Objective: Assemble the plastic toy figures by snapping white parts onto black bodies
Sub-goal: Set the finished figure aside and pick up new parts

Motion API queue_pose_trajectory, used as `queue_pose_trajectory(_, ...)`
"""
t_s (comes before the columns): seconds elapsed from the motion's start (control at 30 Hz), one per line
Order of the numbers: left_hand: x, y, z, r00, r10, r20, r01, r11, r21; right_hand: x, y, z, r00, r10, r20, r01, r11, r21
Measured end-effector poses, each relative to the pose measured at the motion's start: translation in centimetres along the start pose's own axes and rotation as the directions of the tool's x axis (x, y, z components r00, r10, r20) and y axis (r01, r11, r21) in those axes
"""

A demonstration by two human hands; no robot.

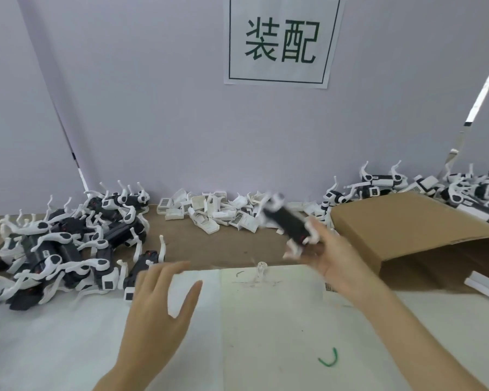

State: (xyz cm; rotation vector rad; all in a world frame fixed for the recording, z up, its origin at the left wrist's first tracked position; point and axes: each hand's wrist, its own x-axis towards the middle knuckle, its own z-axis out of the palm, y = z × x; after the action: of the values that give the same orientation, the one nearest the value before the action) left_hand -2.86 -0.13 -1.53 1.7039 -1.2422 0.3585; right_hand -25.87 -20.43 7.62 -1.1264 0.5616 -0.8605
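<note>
A black toy figure (287,221) with white legs, blurred by motion, is in the air above the table's middle. My right hand (332,256) holds its lower end between thumb and fingertips. My left hand (158,303) hovers over the white sheet (266,320) with its fingers spread, holding nothing. A heap of black-and-white figures (62,244) lies at the left. Loose white parts (209,210) are piled along the back wall. More figures (463,190) lie at the back right.
An open cardboard box (407,227) lies on its side at the right, with a white part (486,286) in front of it. A small white piece (261,270) stands on the sheet. A green wire hook (329,358) lies near the front. A paper sign (283,38) hangs on the wall.
</note>
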Motion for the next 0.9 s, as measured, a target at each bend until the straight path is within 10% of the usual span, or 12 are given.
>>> queue_pose_trajectory(0.07, 0.5, -1.4, -0.4, 0.991, 0.120, -0.054, -0.095, 0.938, 0.332, 1.8, -2.9, -2.0, 0.996, -0.034, -0.085, 0.054, 0.966, 0.252)
queue_pose_trajectory(0.2, 1.0, -4.2, -1.1, 0.988, -0.143, -0.064, 0.155, 0.838, 0.523, 2.9, -3.5, -3.8, 0.995, 0.085, -0.047, -0.071, 0.967, 0.243)
queue_pose_trajectory(0.9, 1.9, -5.7, -1.5, 0.976, -0.214, -0.027, 0.215, 0.960, 0.179, -5.6, 8.8, 3.0, 0.966, 0.197, 0.168, -0.149, 0.953, -0.262)
